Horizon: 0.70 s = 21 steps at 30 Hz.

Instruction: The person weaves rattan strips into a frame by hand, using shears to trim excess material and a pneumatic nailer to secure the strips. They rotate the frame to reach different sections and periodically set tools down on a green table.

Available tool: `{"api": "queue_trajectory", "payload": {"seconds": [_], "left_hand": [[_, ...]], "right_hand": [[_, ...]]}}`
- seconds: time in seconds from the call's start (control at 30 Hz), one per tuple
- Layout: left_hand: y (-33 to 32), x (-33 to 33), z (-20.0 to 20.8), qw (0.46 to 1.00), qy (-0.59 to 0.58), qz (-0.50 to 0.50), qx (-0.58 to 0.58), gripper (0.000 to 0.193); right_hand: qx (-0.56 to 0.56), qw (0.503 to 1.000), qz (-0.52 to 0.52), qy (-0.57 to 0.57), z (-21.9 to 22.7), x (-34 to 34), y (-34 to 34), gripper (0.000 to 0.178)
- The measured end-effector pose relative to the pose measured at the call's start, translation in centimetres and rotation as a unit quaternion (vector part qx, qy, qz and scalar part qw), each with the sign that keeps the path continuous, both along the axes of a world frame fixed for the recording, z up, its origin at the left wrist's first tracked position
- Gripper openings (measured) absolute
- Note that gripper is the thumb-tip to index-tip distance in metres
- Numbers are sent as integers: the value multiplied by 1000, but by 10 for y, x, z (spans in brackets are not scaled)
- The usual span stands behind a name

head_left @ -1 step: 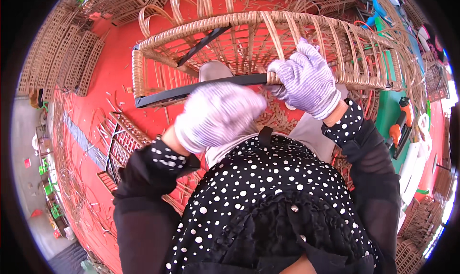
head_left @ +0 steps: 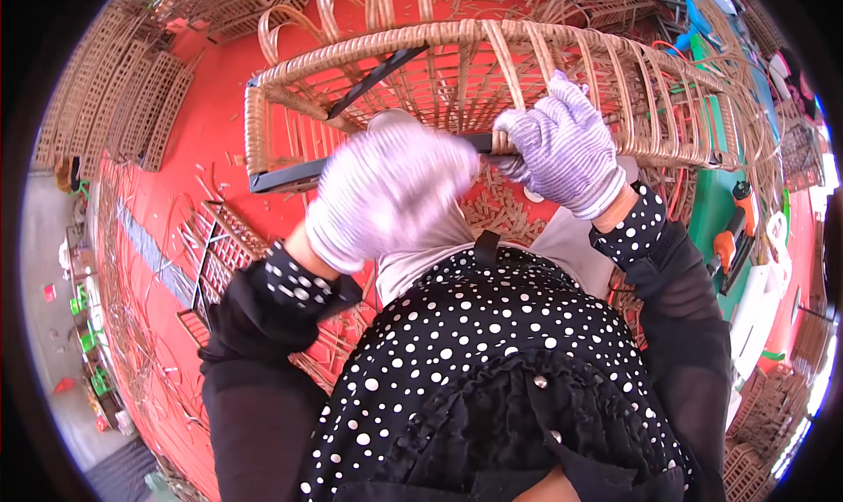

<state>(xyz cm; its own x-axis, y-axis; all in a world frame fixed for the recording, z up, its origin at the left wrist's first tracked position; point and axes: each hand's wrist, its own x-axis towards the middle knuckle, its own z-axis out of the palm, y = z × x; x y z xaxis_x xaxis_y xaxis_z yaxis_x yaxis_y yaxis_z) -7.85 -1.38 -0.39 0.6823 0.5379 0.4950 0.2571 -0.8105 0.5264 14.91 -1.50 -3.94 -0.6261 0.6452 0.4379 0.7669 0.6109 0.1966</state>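
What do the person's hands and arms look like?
The left hand and right hand wear pale purple-and-white striped gloves. The long sleeves are black and slightly see-through, with black cuffs covered in white dots.

The right hand [head_left: 566, 151], in a striped lilac glove, grips the near rail of a wicker frame [head_left: 457, 34] where brown wrapping meets black bar. The left hand [head_left: 391, 195], similarly gloved and blurred, covers part of that bar. Brown offcuts [head_left: 502, 214] litter the red floor [head_left: 215, 93]; woven racks [head_left: 123, 93] stand stacked at left.
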Motion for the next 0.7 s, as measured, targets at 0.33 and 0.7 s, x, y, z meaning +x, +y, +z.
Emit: {"api": "queue_trajectory", "payload": {"seconds": [0.33, 0.7], "left_hand": [[75, 43, -8, 789, 270, 125, -538, 27], [22, 26, 10, 829, -185, 102, -517, 24]], "right_hand": [[78, 997, 11, -16, -3, -6, -8, 23], [-43, 998, -5, 47, 7, -7, -5, 31]]}}
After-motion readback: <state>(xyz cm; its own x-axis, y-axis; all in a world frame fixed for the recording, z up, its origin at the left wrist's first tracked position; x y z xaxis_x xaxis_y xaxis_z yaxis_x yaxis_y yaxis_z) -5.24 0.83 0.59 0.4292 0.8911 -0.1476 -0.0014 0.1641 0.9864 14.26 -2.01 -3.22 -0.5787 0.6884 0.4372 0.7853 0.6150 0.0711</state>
